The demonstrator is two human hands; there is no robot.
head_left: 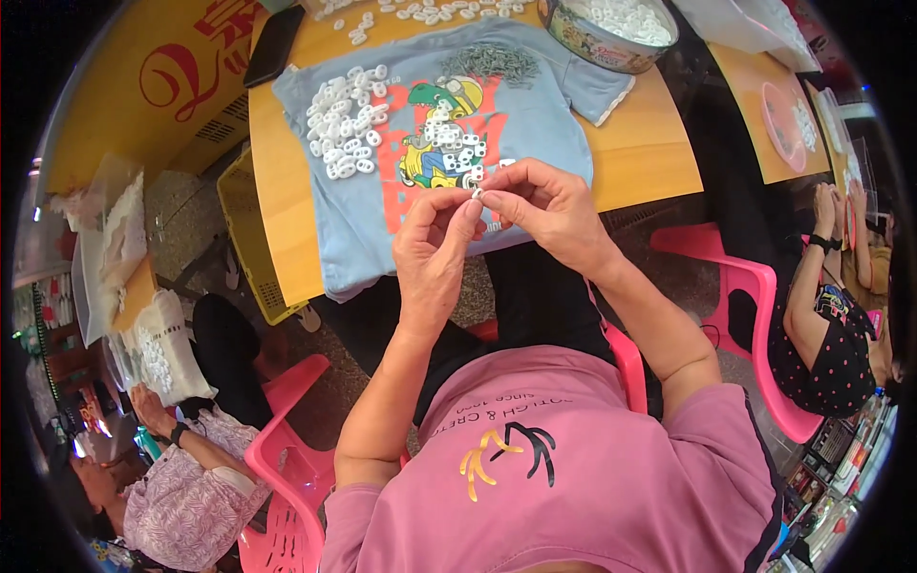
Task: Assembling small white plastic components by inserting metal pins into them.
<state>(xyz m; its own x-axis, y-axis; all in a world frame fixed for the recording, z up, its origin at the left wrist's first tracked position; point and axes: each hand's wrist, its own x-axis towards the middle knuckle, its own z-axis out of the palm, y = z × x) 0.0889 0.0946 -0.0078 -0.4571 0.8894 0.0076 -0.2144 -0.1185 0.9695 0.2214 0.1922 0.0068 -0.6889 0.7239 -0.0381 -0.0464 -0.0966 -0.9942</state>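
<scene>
While both my hands are meeting above the near edge of the shirt [535,124], I am pinching a tiny white piece [477,194] between them. My left hand [435,250] is closing its grip on it with thumb and forefinger, and my right hand [546,212] is nipping it from the other side. White rings [342,129] are lying in a heap on the shirt, more over its print, with grey bits [492,62] beyond. A tin [600,40] of rings is standing on the tabletop [645,153].
</scene>
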